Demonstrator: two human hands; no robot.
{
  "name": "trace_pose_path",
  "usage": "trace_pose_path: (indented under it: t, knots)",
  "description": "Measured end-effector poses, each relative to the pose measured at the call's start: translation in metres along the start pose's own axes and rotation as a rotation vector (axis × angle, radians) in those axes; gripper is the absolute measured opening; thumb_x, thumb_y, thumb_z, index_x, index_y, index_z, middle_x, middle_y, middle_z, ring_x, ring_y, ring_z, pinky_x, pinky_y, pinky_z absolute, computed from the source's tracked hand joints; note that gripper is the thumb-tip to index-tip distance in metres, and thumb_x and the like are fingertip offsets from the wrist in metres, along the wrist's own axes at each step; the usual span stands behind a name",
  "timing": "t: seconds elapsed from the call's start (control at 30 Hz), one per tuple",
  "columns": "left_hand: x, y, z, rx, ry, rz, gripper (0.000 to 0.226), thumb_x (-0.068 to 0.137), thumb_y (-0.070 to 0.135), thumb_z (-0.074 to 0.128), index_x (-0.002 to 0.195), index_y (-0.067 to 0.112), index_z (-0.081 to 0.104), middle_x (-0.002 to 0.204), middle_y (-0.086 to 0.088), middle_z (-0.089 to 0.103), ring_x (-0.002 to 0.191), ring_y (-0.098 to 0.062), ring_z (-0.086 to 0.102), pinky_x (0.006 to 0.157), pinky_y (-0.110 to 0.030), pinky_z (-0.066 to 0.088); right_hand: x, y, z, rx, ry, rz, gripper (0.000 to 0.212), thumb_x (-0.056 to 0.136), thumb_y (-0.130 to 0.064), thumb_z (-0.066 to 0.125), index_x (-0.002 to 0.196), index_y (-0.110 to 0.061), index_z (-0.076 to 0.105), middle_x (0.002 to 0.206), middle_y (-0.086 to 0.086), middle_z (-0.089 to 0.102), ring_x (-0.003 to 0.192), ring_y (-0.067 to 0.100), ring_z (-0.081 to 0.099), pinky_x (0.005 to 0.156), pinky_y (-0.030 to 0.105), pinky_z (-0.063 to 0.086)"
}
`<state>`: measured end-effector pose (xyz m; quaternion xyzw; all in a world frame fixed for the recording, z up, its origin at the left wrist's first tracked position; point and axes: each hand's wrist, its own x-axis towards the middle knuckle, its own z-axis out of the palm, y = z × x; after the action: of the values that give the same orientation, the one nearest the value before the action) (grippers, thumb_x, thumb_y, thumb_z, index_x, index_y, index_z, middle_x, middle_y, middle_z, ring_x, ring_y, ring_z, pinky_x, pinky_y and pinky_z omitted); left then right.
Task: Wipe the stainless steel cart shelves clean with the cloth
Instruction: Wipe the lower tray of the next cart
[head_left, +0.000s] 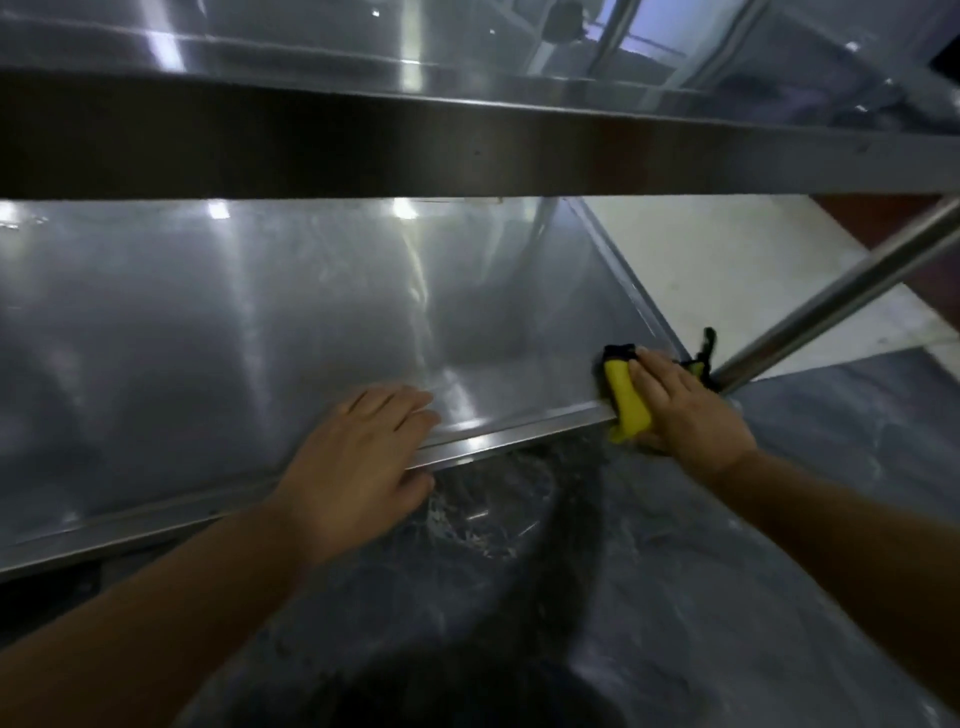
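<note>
The lower stainless steel shelf (249, 332) of the cart fills the middle of the view, shiny with streaks. My right hand (685, 410) presses a yellow and black cloth (629, 400) flat onto the shelf's front right corner, over the front rim. My left hand (358, 462) rests palm down on the front rim (498, 446), fingers spread onto the shelf surface, holding nothing. The upper shelf (467, 135) crosses the top of the view as a dark steel edge.
A round steel cart leg (841, 296) rises diagonally from the right corner beside the cloth. Below the shelf lies a dark marbled floor (779, 519); pale floor tiles (727, 249) lie beyond the shelf's right edge.
</note>
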<state>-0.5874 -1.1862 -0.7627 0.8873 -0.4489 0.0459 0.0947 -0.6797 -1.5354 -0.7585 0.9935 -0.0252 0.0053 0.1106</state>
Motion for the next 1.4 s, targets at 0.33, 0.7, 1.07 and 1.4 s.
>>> trace_pose_path:
  t: [0.33,0.7,1.07,1.4]
  knots:
    - [0.002,-0.009,0.008,0.013,-0.049,-0.043,0.076,0.057,0.036,0.084,0.122,0.009,0.056,0.124,-0.013,0.059,0.112,-0.033,0.057,0.094,-0.043,0.044,-0.006,-0.02,0.002,0.17,-0.062,0.136,0.101,0.071,-0.03,0.083,0.149,-0.007,0.024,0.157,0.015,0.021,0.145,0.035,0.017,0.116,0.037,0.006]
    - [-0.009,-0.03,0.002,-0.127,-0.022,-0.185,0.102,0.051,0.056,0.071,0.136,0.005,0.046,0.131,-0.016,0.053,0.118,-0.036,0.049,0.096,-0.049,0.04,0.037,-0.19,-0.036,0.323,-0.04,-0.356,0.102,0.067,-0.042,0.075,0.15,-0.01,0.025,0.157,0.016,0.021,0.145,0.036,0.016,0.116,0.042,0.007]
    - [-0.118,-0.115,-0.022,-0.052,-0.019,-0.396,0.104,0.046,0.046,0.069,0.137,0.001,0.044,0.132,-0.021,0.052,0.118,-0.041,0.05,0.098,-0.054,0.038,0.066,-0.288,-0.052,0.311,-0.103,-0.607,0.102,0.078,-0.042,0.067,0.153,-0.018,0.003,0.161,0.007,-0.002,0.147,0.027,-0.006,0.115,0.033,-0.01]
    - [-0.24,-0.15,-0.057,0.08,0.036,-0.729,0.09,0.046,0.035,0.084,0.124,0.003,0.055,0.121,-0.017,0.059,0.111,-0.027,0.037,0.092,-0.054,0.042,0.098,-0.433,-0.088,0.393,-0.126,-0.824,0.1,0.083,-0.044,0.061,0.153,-0.018,-0.006,0.16,0.005,-0.014,0.146,0.024,-0.015,0.114,0.032,-0.015]
